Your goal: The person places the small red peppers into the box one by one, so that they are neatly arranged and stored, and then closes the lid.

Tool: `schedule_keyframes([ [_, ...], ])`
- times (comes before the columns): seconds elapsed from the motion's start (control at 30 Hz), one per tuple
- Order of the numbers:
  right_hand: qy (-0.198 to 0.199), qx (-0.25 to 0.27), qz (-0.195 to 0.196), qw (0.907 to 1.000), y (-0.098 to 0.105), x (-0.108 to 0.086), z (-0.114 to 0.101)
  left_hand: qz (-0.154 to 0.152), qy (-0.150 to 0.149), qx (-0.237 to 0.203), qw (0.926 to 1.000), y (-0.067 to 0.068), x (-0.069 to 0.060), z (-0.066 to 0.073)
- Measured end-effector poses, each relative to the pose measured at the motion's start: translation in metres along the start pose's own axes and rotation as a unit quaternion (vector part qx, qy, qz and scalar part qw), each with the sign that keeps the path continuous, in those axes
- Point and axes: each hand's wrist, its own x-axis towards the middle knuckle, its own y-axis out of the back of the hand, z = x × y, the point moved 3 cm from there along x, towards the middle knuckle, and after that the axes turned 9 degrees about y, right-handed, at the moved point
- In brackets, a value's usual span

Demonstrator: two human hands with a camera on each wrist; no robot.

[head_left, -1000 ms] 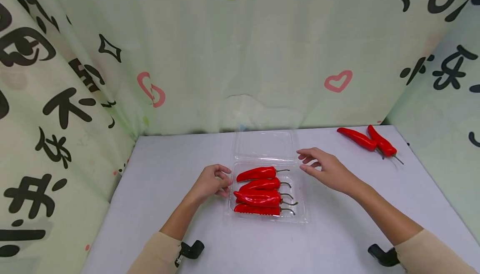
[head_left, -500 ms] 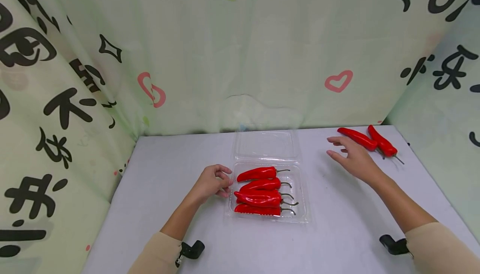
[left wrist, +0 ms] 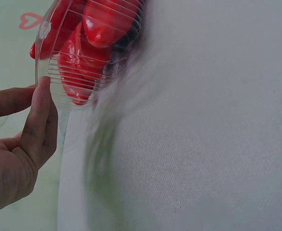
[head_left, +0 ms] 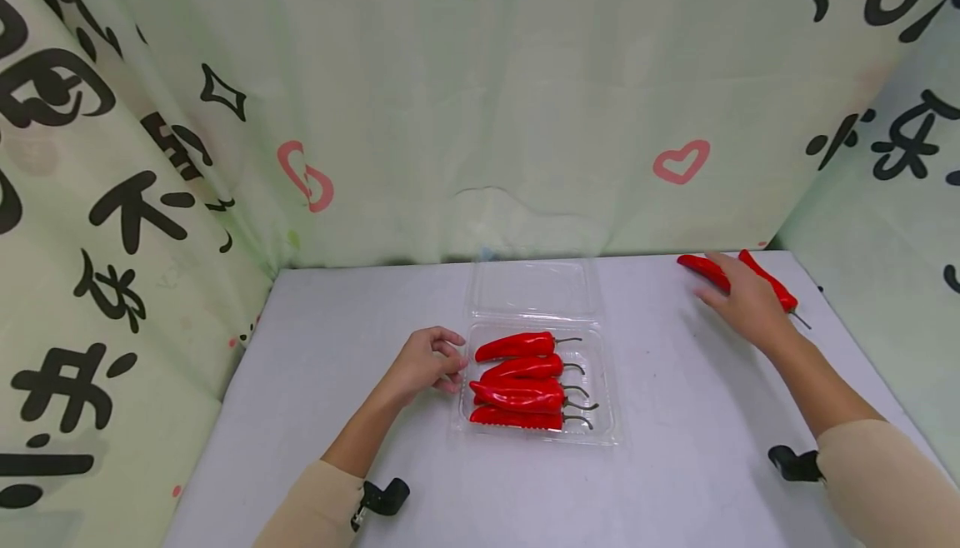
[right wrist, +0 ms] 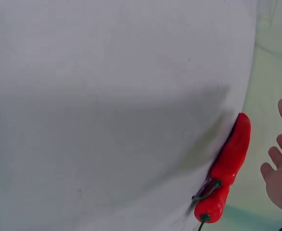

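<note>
Right hand over the loose peppers, left hand at the box

Here's the right hand [head_left: 746, 298], out at the far right corner of the table [head_left: 345, 315], and it blocks the head camera's view of the left loose pepper [head_left: 707, 271]: only the tip end shows, the stem lost behind the hand. The right loose pepper [head_left: 774, 283] peeks out beside it, partly covered. Over to the right wrist camera, and there are both stems, one pepper overlapping the other! That view shows a gap of curtain [right wrist: 259, 139] between fingers and peppers, so the grip is apart, nothing in it, the hand itself cut off by the frame.

Mid-table, the clear box [head_left: 606, 415] holds red peppers [head_left: 517, 398] in a stack, lower ones half covered. Its see-through lid [head_left: 536, 290] lies back toward the table's far edge, top hard to make out against the curtain. At the box's left side, the left hand [head_left: 429, 362] has a fingertip on the rim; whether that grip pinches it, I can't tell. The left wrist camera catches pepper ends through the ribbed wall, cropped above.
</note>
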Motion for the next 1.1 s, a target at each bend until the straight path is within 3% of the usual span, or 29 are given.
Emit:
schedule_keyframes([
  [0.13, -0.022, -0.009, -0.004, 0.9997, 0.002, 0.006, 0.010, 0.000, 0.001, 0.000, 1.0000, 0.000, 0.001, -0.001],
  [0.47, -0.074, -0.005, -0.086, 0.9935, 0.008, 0.013, 0.032, 0.001, 0.003, 0.004, 1.0000, 0.000, 0.002, -0.001],
  [0.83, -0.075, -0.024, -0.105, 0.9913, 0.002, 0.015, 0.041, 0.003, 0.002, 0.007, 1.0000, 0.000, 0.003, -0.001],
  [1.1, -0.080, -0.066, -0.125, 0.9868, 0.004, 0.013, 0.040, 0.003, 0.003, 0.011, 0.9999, 0.000, 0.003, 0.000],
])
